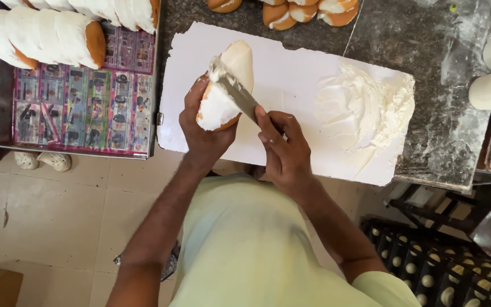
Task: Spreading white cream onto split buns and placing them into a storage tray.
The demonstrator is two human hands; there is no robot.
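Two hands are at work over the white board (pixel 291 74) on the dusty counter. The left hand (pixel 203 128) is cupped around a split bun (pixel 225 91), fingers wrapped under its golden crust, holding it up just above the board's left part. The right hand (pixel 282 150) grips a spreading knife (pixel 234 91) by the handle, fingers clenched around it, and the blade lies flat across the bun's cut face, white cream smeared along it. To the right on the board sits a big mound of white cream (pixel 365 108), well apart from the bun. Left of the board, a metal tray (pixel 75 122) lined with printed paper carries a row of cream-filled buns (pixel 46 37) standing on edge. More halved buns (pixel 285 14) lie along the counter's far edge.
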